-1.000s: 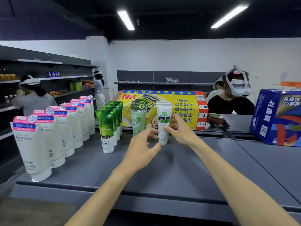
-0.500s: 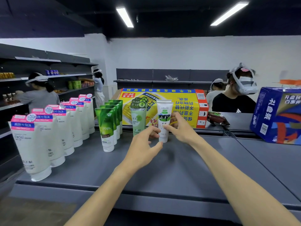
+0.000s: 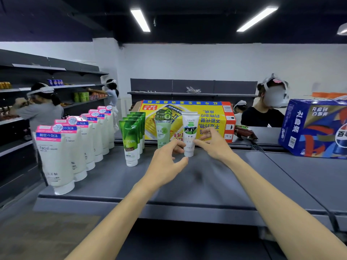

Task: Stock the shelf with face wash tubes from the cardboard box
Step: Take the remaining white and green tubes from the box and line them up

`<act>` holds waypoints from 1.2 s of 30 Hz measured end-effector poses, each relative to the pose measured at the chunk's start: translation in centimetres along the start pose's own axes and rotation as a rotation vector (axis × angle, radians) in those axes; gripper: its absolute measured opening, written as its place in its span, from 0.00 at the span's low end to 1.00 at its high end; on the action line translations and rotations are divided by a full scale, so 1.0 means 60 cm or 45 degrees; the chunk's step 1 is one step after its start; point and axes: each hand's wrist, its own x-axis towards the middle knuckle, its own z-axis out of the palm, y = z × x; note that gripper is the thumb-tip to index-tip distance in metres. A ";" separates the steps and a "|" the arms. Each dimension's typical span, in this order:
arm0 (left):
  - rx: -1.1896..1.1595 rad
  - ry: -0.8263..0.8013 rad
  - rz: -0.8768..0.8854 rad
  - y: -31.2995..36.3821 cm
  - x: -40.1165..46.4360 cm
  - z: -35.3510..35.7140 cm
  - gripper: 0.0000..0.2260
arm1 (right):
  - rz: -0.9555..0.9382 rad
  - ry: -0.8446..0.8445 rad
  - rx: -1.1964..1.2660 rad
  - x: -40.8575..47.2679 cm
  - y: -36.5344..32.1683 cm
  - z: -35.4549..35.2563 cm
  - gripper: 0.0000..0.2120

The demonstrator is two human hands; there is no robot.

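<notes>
Both hands (image 3: pixel 165 162) — unchanged on white tube (image 3: pixel 190 135)

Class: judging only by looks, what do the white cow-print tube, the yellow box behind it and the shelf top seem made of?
White cow-print tube: probably soft plastic, smooth with slight sheen.
Yellow box: likely printed cardboard, with folded edges and flat panels.
Shelf top: apparently painted metal, matte grey with a thin folded front lip.

We list by colour: white tube (image 3: pixel 190 134) with a black-and-white cow on a green patch; pale green tube (image 3: pixel 163 131) with a dark green top; row of glossy leaf-green tubes (image 3: pixel 130 141) with white caps; row of white tubes (image 3: pixel 56 158) with pink and blue headers; yellow cardboard box (image 3: pixel 199 117) with blue lettering and red ends; blue carton (image 3: pixel 317 128) with red and gold shapes; grey shelf (image 3: pixel 206 182).
</notes>
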 end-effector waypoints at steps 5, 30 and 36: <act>-0.034 0.012 0.014 0.012 -0.021 -0.023 0.12 | 0.051 -0.018 -0.031 -0.029 -0.022 -0.006 0.23; -0.276 -0.297 -0.350 -0.094 -0.437 -0.059 0.12 | 0.451 -0.130 0.061 -0.596 -0.009 0.161 0.13; -0.185 -0.430 -0.671 -0.185 -0.603 -0.018 0.11 | 0.713 -0.330 -0.011 -0.708 0.062 0.253 0.14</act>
